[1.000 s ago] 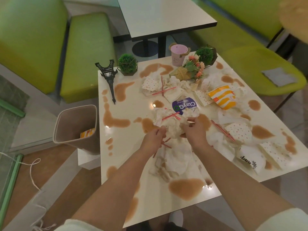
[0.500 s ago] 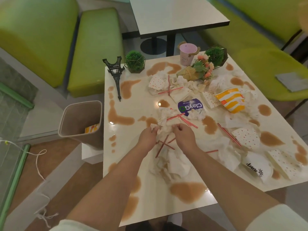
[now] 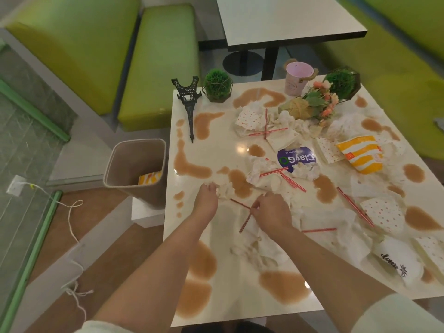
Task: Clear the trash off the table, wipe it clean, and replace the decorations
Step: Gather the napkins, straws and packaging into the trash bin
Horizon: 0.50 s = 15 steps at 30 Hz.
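Note:
The white table (image 3: 211, 152) is covered in brown spills, crumpled napkins, red-striped straws and wrappers. My left hand (image 3: 207, 197) is shut on a crumpled white napkin (image 3: 224, 189) near the table's left side. Just to its right, my right hand (image 3: 270, 210) pinches a red straw (image 3: 245, 221) over a pile of tissues. A purple ClayGo card (image 3: 296, 158) and a yellow-striped fry carton (image 3: 361, 157) lie farther back. Decorations stand at the far edge: a black tower model (image 3: 188, 102), a small green plant (image 3: 217, 85), a pink bucket (image 3: 298, 78), a flower bunch (image 3: 317, 102) and a second plant (image 3: 342, 81).
A beige trash bin (image 3: 134, 169) with a yellow wrapper inside stands on a low step left of the table. Green benches (image 3: 158, 56) flank both sides. Another table (image 3: 288, 18) stands behind. A white cord (image 3: 72, 222) trails on the floor at left.
Both hands drew back toward me and left from the central tissue pile. The left hand now grips a napkin nearer the bin side; the right hand pinches a straw.

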{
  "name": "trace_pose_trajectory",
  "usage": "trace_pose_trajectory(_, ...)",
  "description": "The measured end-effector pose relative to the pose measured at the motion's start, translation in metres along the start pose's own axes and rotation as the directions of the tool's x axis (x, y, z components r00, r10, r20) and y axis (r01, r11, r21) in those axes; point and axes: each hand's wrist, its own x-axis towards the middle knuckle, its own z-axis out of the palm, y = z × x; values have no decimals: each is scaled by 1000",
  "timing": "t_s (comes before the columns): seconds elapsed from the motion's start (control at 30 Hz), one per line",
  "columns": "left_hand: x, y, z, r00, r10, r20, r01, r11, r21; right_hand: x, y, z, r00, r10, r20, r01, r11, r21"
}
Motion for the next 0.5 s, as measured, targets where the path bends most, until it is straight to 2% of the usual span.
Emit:
trace_pose_trajectory(0.1,6,3,-15,997,32,65,-34,999,35,3,-13,-3,997,35,-67,-30,996,82)
trace_pose_trajectory(0.17,11,3,-25,999,38,32,-39,999,25,7,-28,-7,996,56,-68,-38,972,233)
trace_pose_trajectory(0.23,18,4,-38,999,48,-25,-49,999,-10,9,-45,-9,998,62,-19,-49,908,417)
trace_pose_trajectory(0.33,31,6,-64,996,49,-77,-53,997,-48,17,-78,-11,995,87,45,-96,796,598)
trace_pose_trajectory(0.43,45,9,-95,995,66,-75,-67,998,0,27,-115,-11,990,90,109,-140,734,665)
trace_pose_trajectory(0.5,60,9,-117,991,42,-127,-41,999,10,34,-139,-8,986,81,147,-160,714,682)
